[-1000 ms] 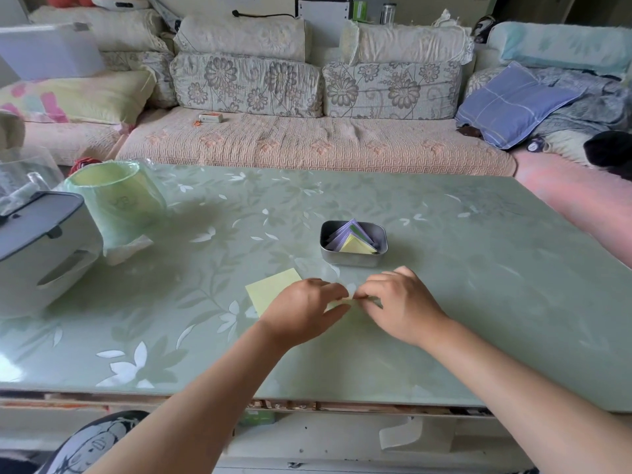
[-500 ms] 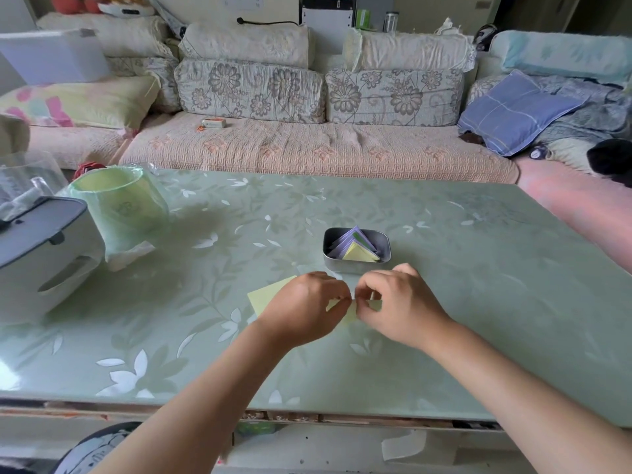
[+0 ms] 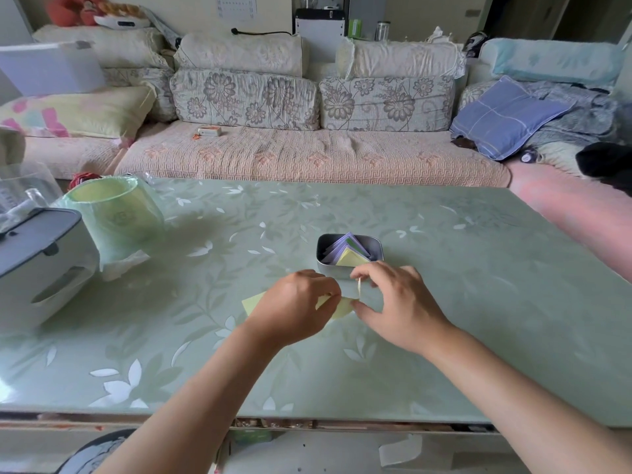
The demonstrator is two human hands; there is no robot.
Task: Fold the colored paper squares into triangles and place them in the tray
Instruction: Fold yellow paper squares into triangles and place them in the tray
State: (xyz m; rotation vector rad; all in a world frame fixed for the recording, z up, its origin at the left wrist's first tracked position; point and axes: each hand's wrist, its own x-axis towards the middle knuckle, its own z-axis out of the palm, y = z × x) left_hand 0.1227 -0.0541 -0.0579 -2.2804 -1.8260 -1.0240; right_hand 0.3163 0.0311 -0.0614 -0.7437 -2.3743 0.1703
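Observation:
A pale yellow paper square (image 3: 342,306) lies on the green table (image 3: 478,302), mostly under my hands; one corner shows at the left. My left hand (image 3: 294,306) curls over the sheet and pinches it near the middle. My right hand (image 3: 393,299) pinches a raised edge of the same paper, lifted upright between thumb and forefinger. Just behind my hands stands a small grey metal tray (image 3: 376,246) holding several folded purple, green and yellow triangles.
A pale green cylindrical container (image 3: 116,213) in plastic wrap and a white-and-grey appliance (image 3: 37,261) stand at the table's left. A sofa with cushions runs along the far side. The table's near edge is just below my forearms.
My right hand has lifted an edge of the yellow paper up off the table, and both hands sit slightly nearer the tray. The left hand keeps hold of the sheet.

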